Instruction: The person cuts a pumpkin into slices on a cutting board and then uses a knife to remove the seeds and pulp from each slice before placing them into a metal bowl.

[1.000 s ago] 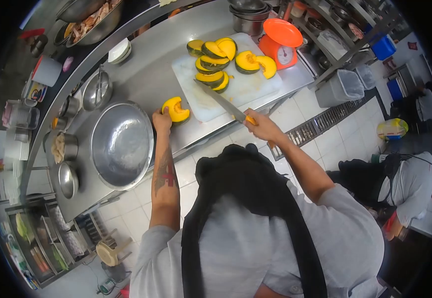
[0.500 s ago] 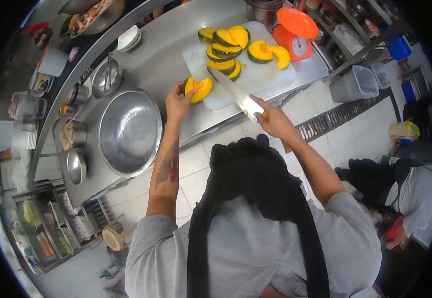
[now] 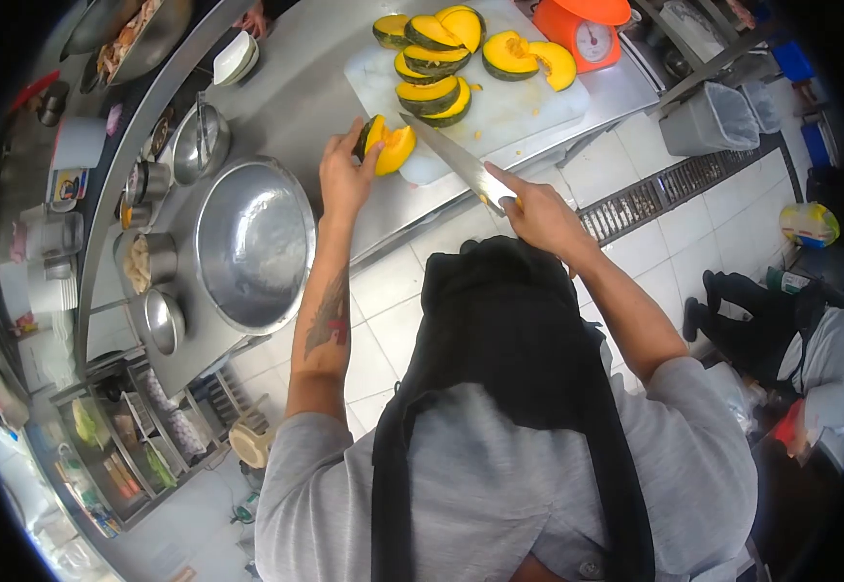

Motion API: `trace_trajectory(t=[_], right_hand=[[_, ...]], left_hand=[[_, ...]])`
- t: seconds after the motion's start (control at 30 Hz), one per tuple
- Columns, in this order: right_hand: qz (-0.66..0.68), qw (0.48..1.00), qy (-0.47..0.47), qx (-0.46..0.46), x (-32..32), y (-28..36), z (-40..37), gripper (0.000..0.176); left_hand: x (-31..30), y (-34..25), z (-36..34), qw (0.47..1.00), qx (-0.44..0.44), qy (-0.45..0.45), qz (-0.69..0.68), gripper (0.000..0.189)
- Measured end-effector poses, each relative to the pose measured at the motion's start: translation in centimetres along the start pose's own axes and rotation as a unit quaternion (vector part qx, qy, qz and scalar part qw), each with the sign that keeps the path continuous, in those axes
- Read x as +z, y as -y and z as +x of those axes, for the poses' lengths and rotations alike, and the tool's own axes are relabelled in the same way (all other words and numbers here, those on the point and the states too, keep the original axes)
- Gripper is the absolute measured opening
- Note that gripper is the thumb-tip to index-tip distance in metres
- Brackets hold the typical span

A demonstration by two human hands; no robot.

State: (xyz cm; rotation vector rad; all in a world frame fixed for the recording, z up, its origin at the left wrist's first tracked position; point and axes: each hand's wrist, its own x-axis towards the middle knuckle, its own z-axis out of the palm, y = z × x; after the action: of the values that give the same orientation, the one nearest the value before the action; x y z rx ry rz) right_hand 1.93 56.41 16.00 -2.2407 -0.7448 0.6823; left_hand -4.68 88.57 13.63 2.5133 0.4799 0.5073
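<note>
My left hand (image 3: 346,167) grips a pumpkin wedge (image 3: 397,148) with dark green rind and orange-yellow flesh, at the left edge of the white cutting board (image 3: 528,120). In my right hand (image 3: 543,211) is a large kitchen knife (image 3: 462,164). Its blade points up and left toward the board, with the tip just right of the wedge and apart from it. Several more pumpkin pieces (image 3: 433,95) lie on the far part of the board. The knife handle is mostly hidden by my fingers.
A wide metal bowl (image 3: 254,247) stands left of my left forearm. An orange kitchen scale (image 3: 591,41) is beyond the board's right corner. Smaller metal bowls (image 3: 201,144) and white bowls (image 3: 236,58) are farther left. Another person (image 3: 780,320) is at the right.
The whole view has shifted and turned slightly. My left hand still holds the wedge and my right hand the knife, both in nearly the same place over the board's near edge.
</note>
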Motion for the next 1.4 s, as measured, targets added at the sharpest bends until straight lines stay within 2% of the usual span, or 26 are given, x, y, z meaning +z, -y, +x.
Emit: trace_trajectory(t=[0.07, 0.17, 0.23, 0.33, 0.4, 0.43, 0.5, 0.53, 0.6, 0.63, 0.67, 0.7, 0.73, 0.77, 0.8, 0.83, 0.9, 0.93, 1.0, 1.03, 1.07, 1.13, 1.27, 1.33, 1.37, 1.4], right_hand=[[0.009, 1.000, 0.003, -0.007, 0.9, -0.7, 0.7, 0.062], [0.019, 1.000, 0.015, -0.004, 0.9, 0.1, 1.7, 0.062], [0.025, 0.999, 0.027, 0.006, 1.5, 0.5, 2.4, 0.061], [0.051, 0.998, 0.028, -0.012, 4.0, -1.2, 4.2, 0.059], [0.078, 0.989, -0.054, -0.109, 6.7, -2.8, 5.3, 0.062], [0.079, 0.989, -0.054, -0.109, 5.3, -1.0, 4.9, 0.062], [0.192, 0.970, 0.127, 0.073, 2.7, 2.4, 4.5, 0.061], [0.193, 0.970, 0.127, 0.074, 3.3, 2.3, 4.8, 0.061], [0.330, 0.931, 0.140, 0.072, 4.7, 1.6, 5.5, 0.063], [0.330, 0.931, 0.139, 0.071, 4.4, 1.8, 5.4, 0.063], [0.186, 0.980, 0.068, -0.019, 4.0, 1.8, 5.3, 0.064], [0.035, 0.994, -0.004, -0.106, 3.6, 2.0, 4.9, 0.065], [0.035, 0.994, -0.005, -0.105, 3.2, 2.4, 4.7, 0.065], [-0.022, 0.993, -0.039, -0.107, 2.7, 2.7, 4.6, 0.067], [-0.080, 0.989, -0.071, -0.106, 2.3, 3.1, 4.1, 0.068], [-0.082, 0.989, -0.071, -0.105, 1.7, 3.7, 3.6, 0.068], [-0.088, 0.993, -0.015, -0.073, 0.4, 5.1, 3.1, 0.069], [-0.087, 0.993, -0.018, -0.084, 0.2, 5.6, 2.9, 0.069], [-0.071, 0.991, -0.046, -0.101, 0.3, 6.2, 2.4, 0.063], [-0.078, 0.995, -0.019, -0.054, 0.1, 6.5, 2.5, 0.063], [-0.074, 0.995, -0.022, -0.060, 0.4, 6.0, 2.7, 0.063], [-0.011, 0.990, -0.099, -0.100, 0.9, 5.1, 2.6, 0.063], [-0.043, 0.992, -0.073, -0.090, 0.1, 5.1, 1.5, 0.066], [-0.044, 0.989, -0.064, -0.128, -0.1, 4.8, 1.2, 0.066], [-0.056, 0.989, -0.050, -0.129, -0.1, 4.9, 1.0, 0.066], [-0.056, 0.990, -0.051, -0.123, 0.0, 5.1, 0.6, 0.066]], left_hand=[[-0.2, -0.1, 0.3, 1.000, -0.015, 0.020, 0.006, 0.050], [0.0, 0.6, 0.4, 1.000, 0.022, 0.016, -0.003, 0.047], [0.2, 0.7, 0.2, 0.997, 0.055, -0.021, -0.042, 0.042], [0.1, 0.5, -0.1, 0.998, 0.032, -0.011, -0.059, 0.041], [0.1, 0.7, -0.2, 0.998, 0.027, -0.012, -0.056, 0.040], [0.2, 0.8, -0.3, 0.998, 0.023, -0.014, -0.054, 0.039], [0.4, 1.0, -0.5, 0.997, 0.013, -0.023, -0.067, 0.039], [0.6, 1.0, -0.6, 0.996, 0.003, -0.033, -0.080, 0.039], [1.3, 1.3, -1.2, 0.994, 0.004, -0.056, -0.098, 0.038], [1.9, 1.8, -1.3, 0.990, 0.006, -0.082, -0.116, 0.037], [2.8, 2.3, -1.5, 0.990, 0.010, -0.082, -0.116, 0.037], [4.1, 3.2, -2.3, 0.979, -0.016, -0.106, -0.171, 0.037], [4.6, 3.3, -2.5, 0.965, -0.042, -0.130, -0.226, 0.037], [4.9, 3.5, -2.5, 0.964, -0.041, -0.129, -0.227, 0.037], [4.8, 3.4, -2.8, 0.950, -0.095, -0.099, -0.282, 0.037], [4.8, 3.1, -3.1, 0.928, -0.148, -0.069, -0.336, 0.037], [4.8, 2.2, -3.2, 0.941, -0.125, -0.055, -0.310, 0.036], [4.6, 2.3, -3.0, 0.955, -0.104, -0.044, -0.275, 0.035], [5.8, 2.5, -3.4, 0.957, -0.077, -0.082, -0.268, 0.032], [6.4, 2.8, -3.4, 0.954, -0.050, -0.107, -0.275, 0.029], [6.6, 3.1, -3.3, 0.955, -0.046, -0.111, -0.270, 0.029], [6.9, 2.5, -3.5, 0.962, -0.013, -0.151, -0.227, 0.023], [4.4, -0.2, -4.0, 0.977, -0.013, -0.146, -0.157, 0.022], [3.1, -0.5, -3.9, 0.985, -0.109, -0.078, -0.110, 0.021], [3.5, 0.3, -3.9, 0.986, -0.068, -0.092, -0.123, 0.020], [3.6, 0.6, -3.9, 0.986, -0.068, -0.086, -0.126, 0.020]])
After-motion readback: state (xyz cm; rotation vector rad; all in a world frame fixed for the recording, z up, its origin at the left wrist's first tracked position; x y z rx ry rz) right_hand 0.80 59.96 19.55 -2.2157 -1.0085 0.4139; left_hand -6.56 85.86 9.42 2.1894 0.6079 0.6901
